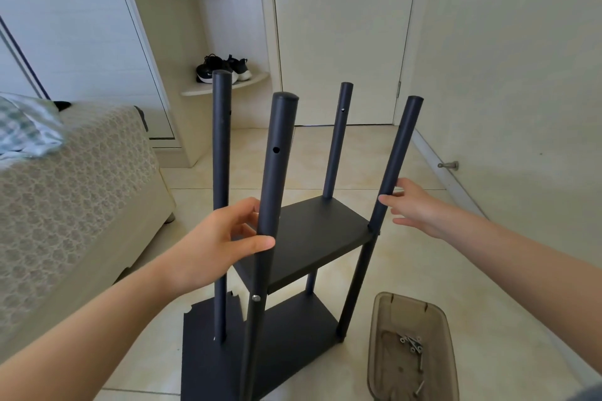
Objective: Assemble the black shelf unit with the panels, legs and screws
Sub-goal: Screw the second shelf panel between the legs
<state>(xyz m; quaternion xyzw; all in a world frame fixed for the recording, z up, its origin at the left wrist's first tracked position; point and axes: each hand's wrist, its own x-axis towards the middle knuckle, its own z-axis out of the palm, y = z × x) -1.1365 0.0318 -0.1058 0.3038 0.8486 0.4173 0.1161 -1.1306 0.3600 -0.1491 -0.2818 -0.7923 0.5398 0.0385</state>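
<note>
Four legs up in the head view, the only view I have. Black shelf unit [336, 153] stands on the tiled floor [407, 270] mid-scene, part built: middle panel [309, 238] and lower panel [293, 325] fitted, nothing above them.

Left hand [211, 244] grasps the near-left leg [277, 156], fingers behind, thumb across the front, just above the middle panel. Right hand [413, 205] is released, straight fingertips [386, 197] touching the right leg [397, 156], which leans outward at the top.

One screw head [256, 297] shows low on the near-left leg; an open screw hole [276, 150] sits higher up. Spare screws [412, 343] lie in a brown plastic tray [407, 299] on the floor, near right.

My read: frame being steadied ahead of a top panel. To do it well I'd draw the right leg in until it runs parallel with the near-left leg, keep the open holes turned inward, and brace the unit against rocking when one hand goes for a screw. Loose joints may let the legs splay.
</note>
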